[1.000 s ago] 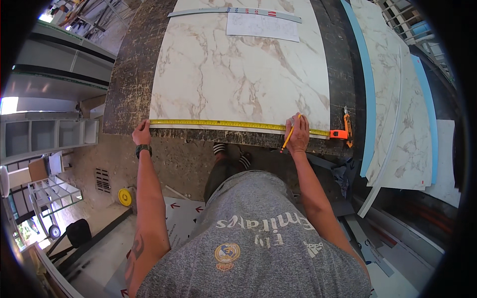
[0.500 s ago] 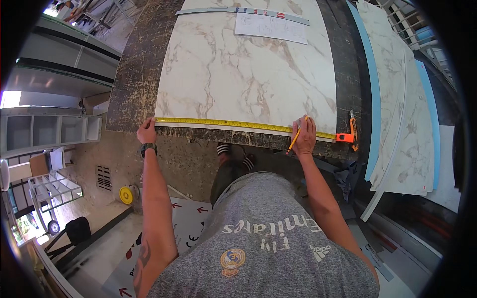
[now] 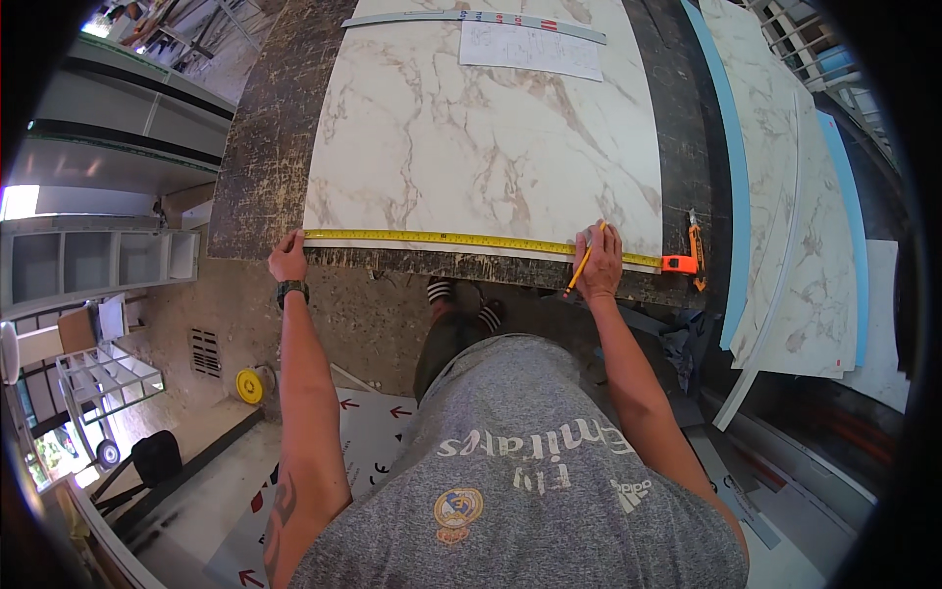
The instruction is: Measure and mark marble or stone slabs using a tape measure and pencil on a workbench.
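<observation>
A yellow tape measure [image 3: 442,239] is drawn out across the near edge of a white marble-patterned panel [image 3: 481,128]. At the panel's near left corner, the fingers of my left hand [image 3: 288,259] pinch the tape's end. My right hand [image 3: 601,265] lies over the tape toward its right part, with a yellow pencil [image 3: 578,273] held among the fingers, slanting down to the left. The tape's orange case [image 3: 679,264] rests just past the panel's right edge. Beside the case lies an orange utility knife [image 3: 696,247].
The panel lies on a dark, scratched worktable [image 3: 257,167]. A metal straightedge [image 3: 412,18] and a paper sheet with a drawing [image 3: 530,51] lie on its far part. More marble-patterned panels [image 3: 775,216] stand at the right. A grey shelf unit [image 3: 93,260] is at the left.
The view has shifted very slightly. Both hands, the tape measure and the pencil keep their places on the panel.
</observation>
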`<state>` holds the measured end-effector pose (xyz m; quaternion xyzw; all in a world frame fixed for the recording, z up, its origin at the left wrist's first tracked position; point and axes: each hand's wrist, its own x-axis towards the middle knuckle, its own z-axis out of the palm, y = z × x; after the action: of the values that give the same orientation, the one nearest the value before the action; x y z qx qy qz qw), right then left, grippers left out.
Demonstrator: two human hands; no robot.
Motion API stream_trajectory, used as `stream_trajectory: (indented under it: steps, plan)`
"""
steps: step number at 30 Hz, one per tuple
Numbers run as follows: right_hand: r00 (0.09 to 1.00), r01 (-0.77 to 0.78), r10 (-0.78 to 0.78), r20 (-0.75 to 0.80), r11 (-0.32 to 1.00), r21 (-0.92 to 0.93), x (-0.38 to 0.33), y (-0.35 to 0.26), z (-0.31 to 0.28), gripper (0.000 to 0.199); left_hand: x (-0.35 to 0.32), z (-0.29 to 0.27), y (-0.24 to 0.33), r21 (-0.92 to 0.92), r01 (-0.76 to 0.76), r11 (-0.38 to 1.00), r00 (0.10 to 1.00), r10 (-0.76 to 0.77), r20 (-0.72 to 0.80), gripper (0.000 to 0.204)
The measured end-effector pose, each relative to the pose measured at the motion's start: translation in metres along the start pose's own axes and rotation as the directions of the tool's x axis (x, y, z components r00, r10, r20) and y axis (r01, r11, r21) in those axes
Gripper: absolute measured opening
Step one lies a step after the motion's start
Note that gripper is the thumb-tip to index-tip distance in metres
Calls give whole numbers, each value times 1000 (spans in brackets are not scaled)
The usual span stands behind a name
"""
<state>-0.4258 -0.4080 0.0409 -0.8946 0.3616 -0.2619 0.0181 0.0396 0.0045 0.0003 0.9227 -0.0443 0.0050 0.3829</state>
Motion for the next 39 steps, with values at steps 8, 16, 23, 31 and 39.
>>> stream_trajectory:
  steps: [8, 16, 23, 31, 39]
  plan:
    - [1000, -15, 15, -12, 1000, -21, -1, -1, -2, 30, -4, 0, 11, 39, 19, 999, 1000, -20, 20, 28]
    - [1000, -24, 24, -10, 1000, 8, 0, -5, -4, 29, 2, -2, -6, 8, 6, 1000, 999, -6, 32, 32]
    - [1000, -17, 17, -6, 1000, 17, 3, -7, -7, 29, 2, 0, -6, 15, -18, 1000, 1000, 18, 13, 29]
    - [974, -34, 66, -217, 989, 145, -4, 40, -20, 30, 0, 1, 2, 65, -90, 994, 996, 89, 24, 28]
    - [962, -202, 158, -222, 960, -192, 11, 150, -116, 23, -5, 2, 7, 80, -138, 987, 990, 136, 29, 23]
